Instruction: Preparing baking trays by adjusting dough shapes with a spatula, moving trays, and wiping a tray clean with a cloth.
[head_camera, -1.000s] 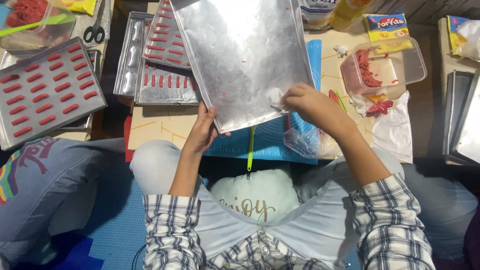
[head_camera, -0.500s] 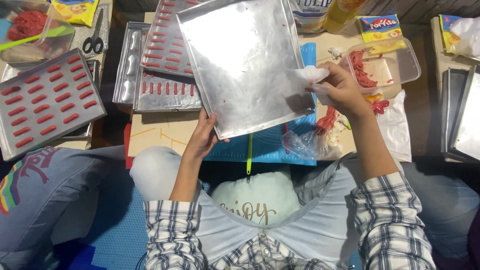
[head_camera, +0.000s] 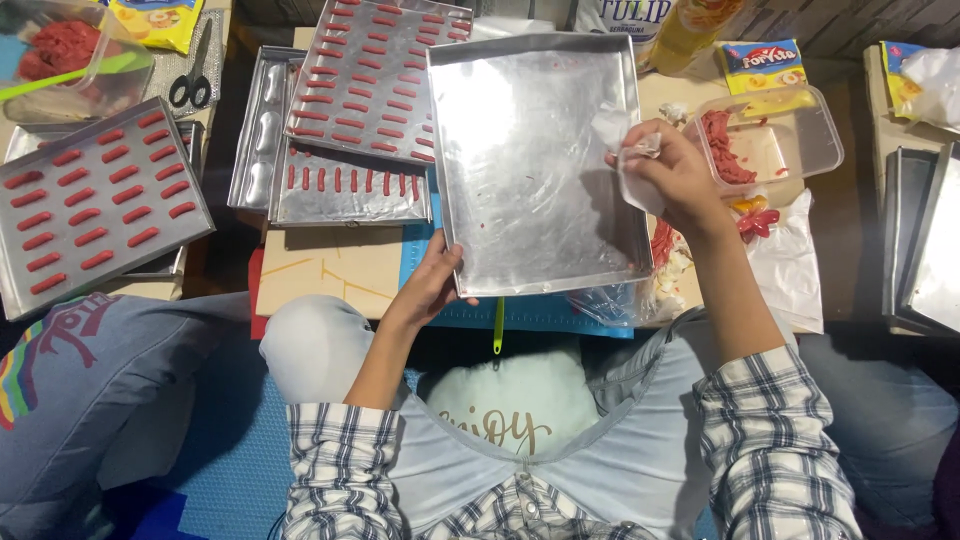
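Lying at the table's far left edge, a metal tray (head_camera: 95, 205) carries rows of red dough strips, and 2 more filled trays (head_camera: 350, 110) overlap at the back edge. At the front edge the left hand (head_camera: 432, 285) grips the near left corner of the empty baking tray (head_camera: 530, 170), fingers curled under its rim. Over that tray's right rim the right hand (head_camera: 672, 175) is closed on a crumpled white wipe (head_camera: 625, 140). Just beside it stands a clear plastic container (head_camera: 800, 140) of red dough.
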